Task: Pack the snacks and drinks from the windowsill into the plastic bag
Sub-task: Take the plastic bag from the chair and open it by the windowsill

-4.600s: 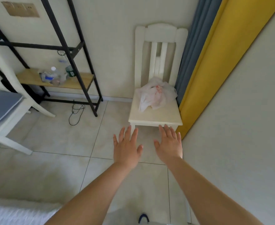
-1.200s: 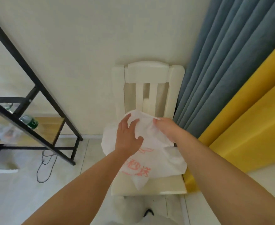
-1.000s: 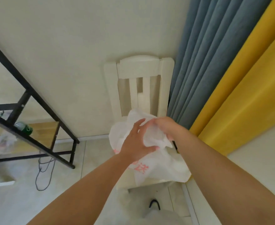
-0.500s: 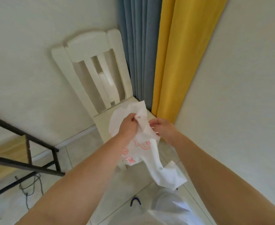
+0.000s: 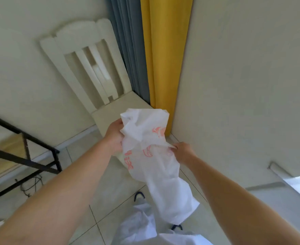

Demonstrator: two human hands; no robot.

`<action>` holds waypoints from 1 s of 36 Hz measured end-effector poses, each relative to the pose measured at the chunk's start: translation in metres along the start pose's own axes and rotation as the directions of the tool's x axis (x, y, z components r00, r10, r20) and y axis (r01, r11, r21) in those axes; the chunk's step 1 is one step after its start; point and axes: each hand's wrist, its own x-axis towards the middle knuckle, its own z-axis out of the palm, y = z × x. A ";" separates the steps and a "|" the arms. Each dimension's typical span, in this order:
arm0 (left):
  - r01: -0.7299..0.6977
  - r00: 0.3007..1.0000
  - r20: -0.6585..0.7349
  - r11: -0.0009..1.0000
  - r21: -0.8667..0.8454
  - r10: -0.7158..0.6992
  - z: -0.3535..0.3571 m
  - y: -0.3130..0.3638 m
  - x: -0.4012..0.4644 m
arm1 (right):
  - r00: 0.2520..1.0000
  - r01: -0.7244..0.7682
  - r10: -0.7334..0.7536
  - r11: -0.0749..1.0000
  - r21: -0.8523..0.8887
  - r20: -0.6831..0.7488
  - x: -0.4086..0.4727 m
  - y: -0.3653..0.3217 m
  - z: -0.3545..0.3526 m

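Note:
A white plastic bag [image 5: 152, 156] with red print hangs in the air in front of me, off the chair. My left hand [image 5: 114, 136] grips its upper left edge. My right hand [image 5: 182, 152] pinches a fold on its right side. The bag's lower part dangles down toward my legs. A corner of the windowsill [image 5: 287, 193] shows at the lower right. No snacks or drinks are in view.
A white wooden chair [image 5: 92, 71] stands against the wall behind the bag. Blue and yellow curtains [image 5: 156, 55] hang to its right. A black metal rack [image 5: 25, 156] with a wooden shelf and a cable on the floor sits at the left.
Both hands have lifted the bag off the chair seat and pulled it toward me. The view has swung right, and the bag now hangs stretched between my hands.

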 end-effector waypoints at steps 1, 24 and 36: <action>-0.024 1.000 -0.003 0.998 0.063 0.025 -0.001 -0.010 -0.003 | 1.000 -0.008 0.008 1.000 0.029 -0.011 -0.005 0.009 -0.002; -0.502 0.864 0.496 0.095 0.859 0.088 0.113 -0.169 -0.141 | 0.945 -0.110 0.223 0.905 0.411 -0.238 -0.185 0.103 0.023; -0.482 0.859 0.509 0.432 0.762 0.058 0.166 -0.200 -0.211 | 0.819 -0.463 0.346 0.869 -0.172 -0.457 -0.313 0.281 0.033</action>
